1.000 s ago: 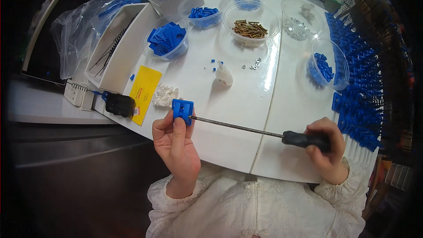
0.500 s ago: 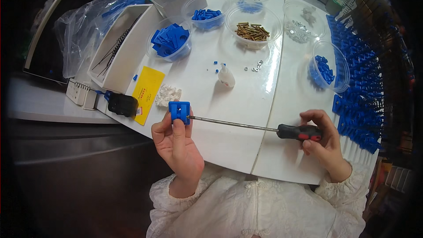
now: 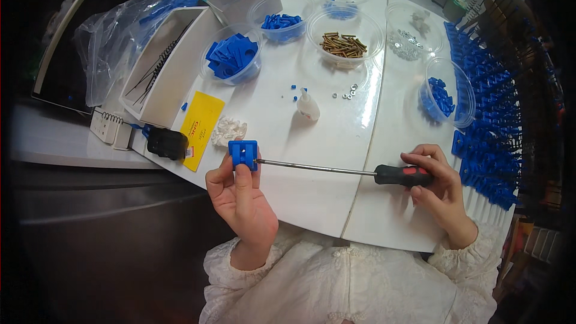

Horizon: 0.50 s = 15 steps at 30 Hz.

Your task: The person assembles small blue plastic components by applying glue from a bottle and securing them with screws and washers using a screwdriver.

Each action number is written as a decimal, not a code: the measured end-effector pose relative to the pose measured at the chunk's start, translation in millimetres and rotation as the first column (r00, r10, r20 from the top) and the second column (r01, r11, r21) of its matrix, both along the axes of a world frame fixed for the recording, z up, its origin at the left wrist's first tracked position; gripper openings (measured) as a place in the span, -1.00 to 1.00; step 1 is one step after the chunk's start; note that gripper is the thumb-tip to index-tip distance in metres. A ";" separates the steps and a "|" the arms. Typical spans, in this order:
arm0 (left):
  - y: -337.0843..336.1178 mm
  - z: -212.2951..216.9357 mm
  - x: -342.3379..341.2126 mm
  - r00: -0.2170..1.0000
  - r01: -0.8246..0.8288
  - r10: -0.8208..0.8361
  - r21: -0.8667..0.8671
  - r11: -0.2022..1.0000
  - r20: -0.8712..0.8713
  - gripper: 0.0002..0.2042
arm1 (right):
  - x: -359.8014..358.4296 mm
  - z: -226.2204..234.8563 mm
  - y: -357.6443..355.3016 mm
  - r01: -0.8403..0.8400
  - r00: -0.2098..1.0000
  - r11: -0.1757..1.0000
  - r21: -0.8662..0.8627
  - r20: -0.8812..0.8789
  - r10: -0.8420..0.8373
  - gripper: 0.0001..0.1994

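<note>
Between the thumb and fingers of my left hand is a small blue plastic block with a slot down its middle. The tip of a long screwdriver meets the block's right side, on a screw head that barely shows. My right hand grips the end of its black and red handle, thumb below and fingers above. The shaft runs nearly level between the two hands, over the white table. Beyond the left hand lies crumpled white tissue.
Beyond the hands stand a small white bottle, loose nuts, and tubs of brass-coloured screws and blue parts. At left are a yellow card and a white box. Rows of blue pieces line the right.
The screwdriver handle has turned and shifted slightly left and up. My right fingers have moved round it. The blue block has barely moved.
</note>
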<state>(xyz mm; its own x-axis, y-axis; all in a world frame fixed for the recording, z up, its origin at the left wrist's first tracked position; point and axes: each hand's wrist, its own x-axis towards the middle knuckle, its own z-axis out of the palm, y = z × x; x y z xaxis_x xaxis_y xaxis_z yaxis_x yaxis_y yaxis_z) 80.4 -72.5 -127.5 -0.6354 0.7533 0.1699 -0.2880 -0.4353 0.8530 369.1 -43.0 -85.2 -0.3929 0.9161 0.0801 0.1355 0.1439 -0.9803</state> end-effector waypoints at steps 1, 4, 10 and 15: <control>-0.1 0.2 -0.2 1.000 0.000 0.000 -0.005 1.000 0.003 -0.89 | -0.5 0.8 -2.3 0.032 0.999 0.997 -0.064 -0.025 -0.034 -0.61; 0.1 -0.4 -0.4 1.000 -0.014 0.014 0.005 1.000 0.016 -0.89 | -3.1 6.2 -5.2 0.125 0.985 0.970 -0.208 -0.087 -0.146 -0.59; -0.8 1.2 0.2 1.000 -0.002 0.002 0.005 1.000 -0.004 -0.89 | 3.1 6.6 -8.5 0.178 0.978 0.924 -0.337 -0.047 -0.206 -0.73; -1.3 1.4 1.1 1.000 -0.003 0.003 0.015 1.000 -0.001 -0.90 | -7.1 5.1 -9.4 0.175 0.982 0.944 -0.280 -0.025 -0.189 -0.71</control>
